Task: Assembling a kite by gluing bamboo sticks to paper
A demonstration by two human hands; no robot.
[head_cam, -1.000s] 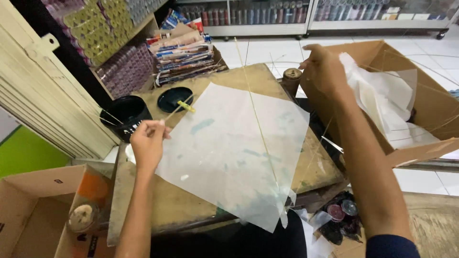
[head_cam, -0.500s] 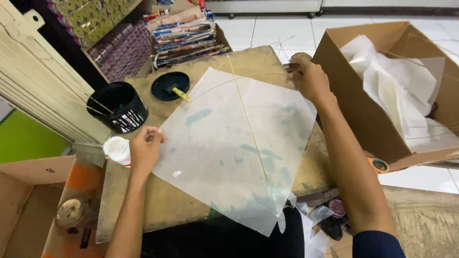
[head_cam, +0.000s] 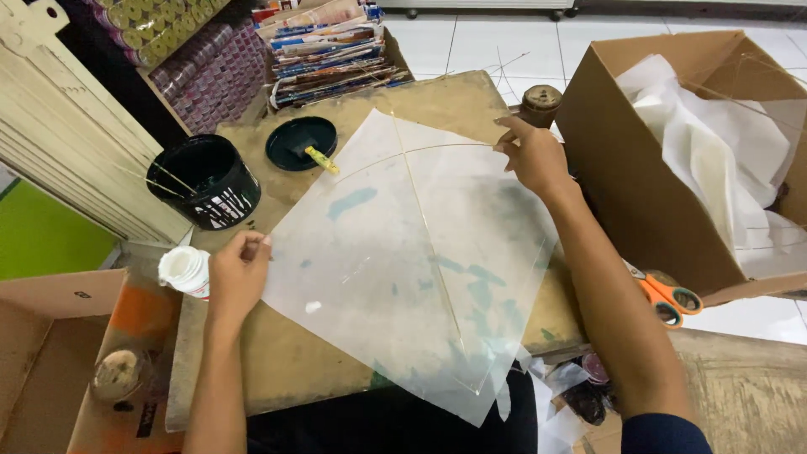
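Observation:
A translucent white paper kite [head_cam: 403,261] with thin stick spars lies diamond-wise on a worn wooden board [head_cam: 294,370]. My left hand [head_cam: 238,273] pinches the kite's left corner at the board's left side. My right hand [head_cam: 532,155] holds the kite's right corner, fingers curled over the curved cross spar. Blue-green stains show through the paper.
A black pot [head_cam: 206,181] with sticks and a black lid [head_cam: 301,143] with a yellow-handled brush sit at the back left. A white bottle [head_cam: 185,271] stands by my left hand. A cardboard box [head_cam: 647,168] of white paper is on the right, orange scissors [head_cam: 668,296] below it, stacked magazines [head_cam: 332,50] behind.
My right hand came away from the box and came down onto the kite's right corner. The kite settled flat on the board. My left hand stayed at the left corner.

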